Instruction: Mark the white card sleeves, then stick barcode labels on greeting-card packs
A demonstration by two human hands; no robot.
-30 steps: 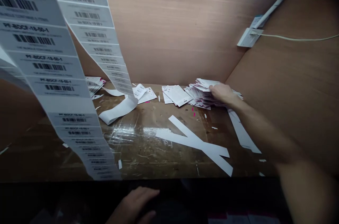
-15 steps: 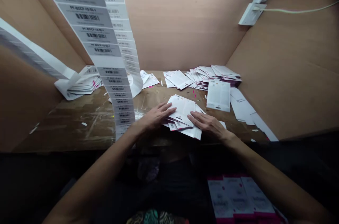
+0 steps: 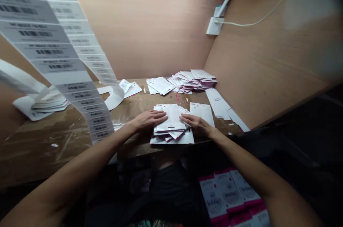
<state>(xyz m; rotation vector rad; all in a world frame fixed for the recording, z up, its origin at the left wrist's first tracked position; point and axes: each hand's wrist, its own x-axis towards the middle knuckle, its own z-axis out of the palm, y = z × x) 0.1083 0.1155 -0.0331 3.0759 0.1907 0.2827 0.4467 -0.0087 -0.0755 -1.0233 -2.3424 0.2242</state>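
A loose stack of flat white packets (image 3: 170, 119) lies on the table in front of me, its lower pieces fanned out unevenly toward the near edge. On the stack's left side rests my left hand (image 3: 148, 119), its fingers stretched across the top packet. My right hand (image 3: 197, 123) touches the right side, fingers extended over that edge. Both thumbs are hidden. Just beyond the right hand, another white packet (image 3: 203, 112) lies flat, partly covered by the hand and the stack.
A long strip of barcode labels (image 3: 60, 66) hangs at the left. Packets are heaped (image 3: 191, 79) at the back right, and a smaller pile (image 3: 50, 101) sits at the left. Pink-and-white printed packs (image 3: 230, 195) lie below the table. A power socket (image 3: 215, 25) is on the right wall.
My view has turned to the right, so the surroundings appear further left. The top packets have been turned straighter toward me between my hands. Both hands stay at the stack's sides.
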